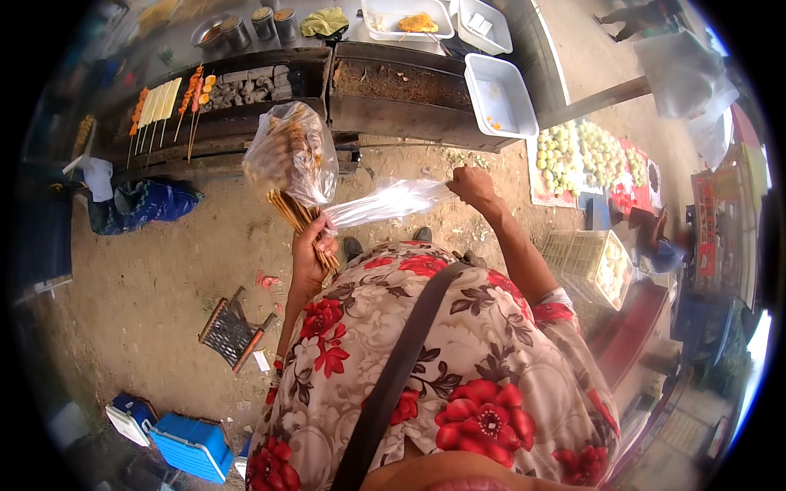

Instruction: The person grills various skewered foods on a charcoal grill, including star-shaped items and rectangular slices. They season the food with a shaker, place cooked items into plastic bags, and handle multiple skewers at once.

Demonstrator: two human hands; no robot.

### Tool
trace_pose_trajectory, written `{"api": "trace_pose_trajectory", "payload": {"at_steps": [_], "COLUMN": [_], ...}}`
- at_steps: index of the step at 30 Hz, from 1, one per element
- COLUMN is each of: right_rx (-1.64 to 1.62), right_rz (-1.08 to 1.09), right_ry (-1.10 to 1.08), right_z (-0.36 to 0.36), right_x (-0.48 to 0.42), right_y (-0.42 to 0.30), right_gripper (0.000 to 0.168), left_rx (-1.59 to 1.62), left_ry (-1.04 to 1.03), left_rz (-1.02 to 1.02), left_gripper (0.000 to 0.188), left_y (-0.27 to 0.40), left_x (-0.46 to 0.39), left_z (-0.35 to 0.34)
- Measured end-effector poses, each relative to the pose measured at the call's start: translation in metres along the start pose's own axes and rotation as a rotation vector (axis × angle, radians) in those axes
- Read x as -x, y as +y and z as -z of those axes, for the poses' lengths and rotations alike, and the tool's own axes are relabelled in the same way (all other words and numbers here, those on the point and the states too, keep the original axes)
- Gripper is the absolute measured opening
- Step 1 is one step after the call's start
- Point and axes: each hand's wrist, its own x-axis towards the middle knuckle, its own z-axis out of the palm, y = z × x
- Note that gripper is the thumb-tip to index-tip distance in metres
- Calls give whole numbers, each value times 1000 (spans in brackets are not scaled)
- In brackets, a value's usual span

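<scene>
My left hand [313, 248] grips a bundle of wooden skewers [293, 212] by their lower ends. The food on their upper ends sits inside a clear plastic bag [291, 153], and its kind is blurred by the film. A twisted stretch of clear plastic [393, 205] runs taut from my left hand to my right hand [471, 186], which is closed around its far end. Both hands are held in front of my body, just short of the charcoal grill [245, 132].
Skewers of food [161, 101] lie across the grill's left part, beside grey charcoal [258, 86]. A white plastic tub [500, 95] rests on its right end. A folding stool [236, 331] and a blue cooler [191, 445] stand at left. Crates [586, 264] and fruit [559, 162] are at right.
</scene>
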Motion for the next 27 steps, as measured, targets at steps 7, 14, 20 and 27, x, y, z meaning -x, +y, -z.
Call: {"api": "trace_pose_trajectory", "payload": {"at_steps": [7, 14, 20, 27], "right_rx": [-464, -60, -362, -1046], "right_rz": [591, 372, 22, 30], "right_ry": [2, 190, -43, -148], "right_z": [-36, -47, -30, 34], "right_x": [8, -36, -86, -72], "right_y": [-109, -48, -47, -99], "right_gripper": [44, 22, 24, 27], "left_rx": [4, -187, -331, -577], "left_ry": [-60, -31, -108, -208], "left_rz": [122, 95, 222, 418], "left_gripper": [11, 11, 13, 22], "left_y": [3, 21, 27, 33], "left_x": [-5, -2, 13, 21], "left_z": [-5, -6, 2, -4]}}
